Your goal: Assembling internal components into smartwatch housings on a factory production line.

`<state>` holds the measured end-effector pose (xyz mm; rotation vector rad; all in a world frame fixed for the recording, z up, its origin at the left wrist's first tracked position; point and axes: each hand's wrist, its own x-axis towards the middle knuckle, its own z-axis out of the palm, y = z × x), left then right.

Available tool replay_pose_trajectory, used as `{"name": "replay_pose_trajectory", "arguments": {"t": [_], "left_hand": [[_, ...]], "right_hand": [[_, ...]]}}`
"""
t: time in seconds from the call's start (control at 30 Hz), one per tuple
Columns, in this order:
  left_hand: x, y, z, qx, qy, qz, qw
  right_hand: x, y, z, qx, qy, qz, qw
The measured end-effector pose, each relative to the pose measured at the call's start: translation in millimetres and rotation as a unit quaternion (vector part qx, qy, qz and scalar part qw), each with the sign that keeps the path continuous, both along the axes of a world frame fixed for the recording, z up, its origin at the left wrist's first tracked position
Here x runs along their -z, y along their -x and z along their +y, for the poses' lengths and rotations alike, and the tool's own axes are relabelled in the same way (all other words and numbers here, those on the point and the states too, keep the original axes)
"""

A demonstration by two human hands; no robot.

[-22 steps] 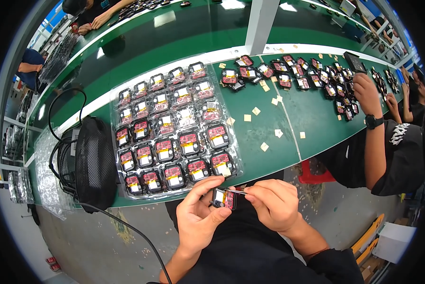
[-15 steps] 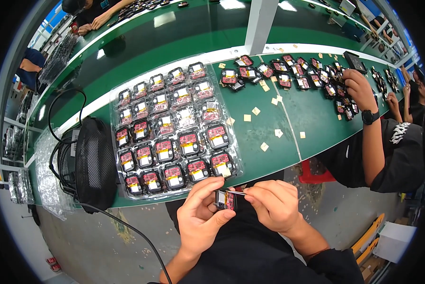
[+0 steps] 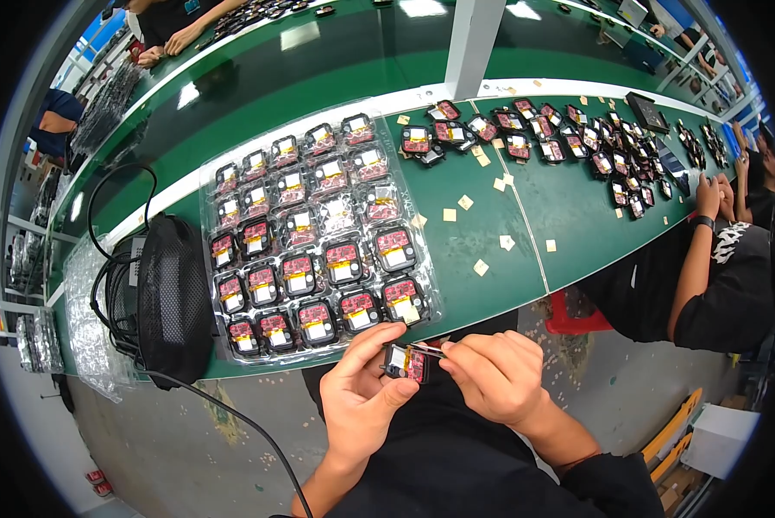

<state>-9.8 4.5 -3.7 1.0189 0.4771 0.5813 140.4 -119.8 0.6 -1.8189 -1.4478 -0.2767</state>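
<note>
My left hand (image 3: 363, 397) holds a small black and red electronic part (image 3: 406, 363) between thumb and fingers, just below the table's front edge. My right hand (image 3: 495, 375) pinches thin tweezers (image 3: 429, 349) whose tip touches the top of that part. Right above both hands lies a clear plastic tray (image 3: 422, 246) with several rows of the same black and red parts.
A black mesh-covered box with cables (image 3: 167, 293) sits left of the tray on the green table (image 3: 543, 224). Small tan squares (image 3: 465, 203) and more loose parts (image 3: 595, 138) lie to the right. A person in black (image 3: 724, 268) works at the right end.
My hands stay close together on the part, with only slight shifts of the fingers. The person at the right has drawn a hand back from the table.
</note>
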Motion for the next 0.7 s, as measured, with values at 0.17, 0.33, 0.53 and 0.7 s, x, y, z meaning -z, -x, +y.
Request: {"name": "replay_pose_trajectory", "arguments": {"t": [0.17, 0.33, 0.53, 0.7], "left_hand": [[0.5, 0.0, 0.3, 0.002, 0.001, -0.002, 1.0], [-1.9, -0.9, -1.0, -0.001, 0.003, -0.012, 1.0], [0.0, 1.5, -0.9, -0.006, 0.009, 0.001, 1.0], [4.0, 2.1, -0.6, -0.004, 0.021, 0.009, 1.0]], "right_hand": [[3.1, 0.3, -0.1, -0.006, -0.012, -0.017, 1.0], [1.3, 2.2, -1.2, -0.009, -0.004, -0.03, 0.999], [0.1, 2.1, 2.9, -0.014, -0.015, -0.009, 1.0], [1.8, 1.3, 1.3, -0.019, -0.015, -0.015, 1.0]]}}
